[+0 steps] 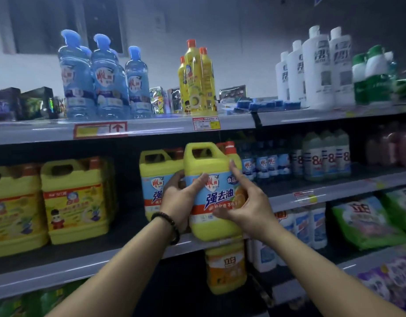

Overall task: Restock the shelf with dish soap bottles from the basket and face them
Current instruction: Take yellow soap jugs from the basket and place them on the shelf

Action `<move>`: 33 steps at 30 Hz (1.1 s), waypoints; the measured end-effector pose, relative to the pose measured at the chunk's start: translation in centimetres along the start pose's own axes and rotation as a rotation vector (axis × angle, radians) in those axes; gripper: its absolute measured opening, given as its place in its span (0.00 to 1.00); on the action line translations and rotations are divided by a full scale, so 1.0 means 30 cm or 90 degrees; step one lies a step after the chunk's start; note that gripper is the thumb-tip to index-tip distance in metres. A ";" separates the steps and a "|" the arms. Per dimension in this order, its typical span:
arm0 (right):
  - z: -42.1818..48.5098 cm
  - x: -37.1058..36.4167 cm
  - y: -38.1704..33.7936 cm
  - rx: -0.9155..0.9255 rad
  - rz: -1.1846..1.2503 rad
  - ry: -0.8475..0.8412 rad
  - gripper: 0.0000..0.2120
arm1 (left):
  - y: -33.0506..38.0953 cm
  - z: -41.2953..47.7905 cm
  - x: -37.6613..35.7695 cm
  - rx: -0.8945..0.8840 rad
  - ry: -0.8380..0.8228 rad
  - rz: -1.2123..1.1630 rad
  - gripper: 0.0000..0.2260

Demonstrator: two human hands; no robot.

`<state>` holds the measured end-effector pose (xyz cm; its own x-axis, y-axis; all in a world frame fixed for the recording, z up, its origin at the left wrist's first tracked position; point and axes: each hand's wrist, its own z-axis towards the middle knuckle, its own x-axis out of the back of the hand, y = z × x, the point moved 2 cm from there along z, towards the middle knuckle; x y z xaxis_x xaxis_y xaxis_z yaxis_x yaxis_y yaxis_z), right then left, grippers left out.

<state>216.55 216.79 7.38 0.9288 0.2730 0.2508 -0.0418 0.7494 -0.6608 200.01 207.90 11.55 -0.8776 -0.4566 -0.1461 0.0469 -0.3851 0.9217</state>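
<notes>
Fingers (174,177) of the left hand (178,200) curl round the left flank of a yellow plastic dish soap jug with a moulded handle and blue-and-white label (204,165). The right hand (245,202) lies splayed and straight-fingered, pressing the label's right side rather than clasping it. The jug sits at the front lip of the grey metal middle shelf (83,265); let go too soon, it could tip forward. Shoved hard, it might knock the matching yellow jug (156,170) on its left or the small blue bottles (263,163) on its right. The jug stands between both palms, left thumb across the outward-facing label.
</notes>
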 end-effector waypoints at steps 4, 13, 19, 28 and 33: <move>0.166 -0.028 0.090 0.013 0.014 0.027 0.57 | 0.000 0.162 -0.020 -0.066 0.026 0.121 0.16; 0.242 -0.090 0.315 -0.019 -0.131 0.055 0.61 | -0.197 0.242 -0.009 -0.191 0.061 0.541 0.16; 0.270 -0.096 0.305 -0.046 -0.242 0.014 0.63 | -0.232 0.231 -0.011 -0.171 0.010 0.615 0.17; 0.196 -0.084 0.256 -0.108 -0.363 -0.043 0.55 | -0.169 0.140 0.034 -0.184 -0.055 0.641 0.17; 0.032 -0.105 0.154 -0.087 -0.373 -0.008 0.29 | -0.125 -0.053 0.179 -0.231 -0.068 0.633 0.03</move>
<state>213.09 219.98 4.22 0.7788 -0.1544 0.6080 0.5237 0.6936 -0.4947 195.89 205.62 6.74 -0.4035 -0.6311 0.6625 0.8898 -0.1021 0.4447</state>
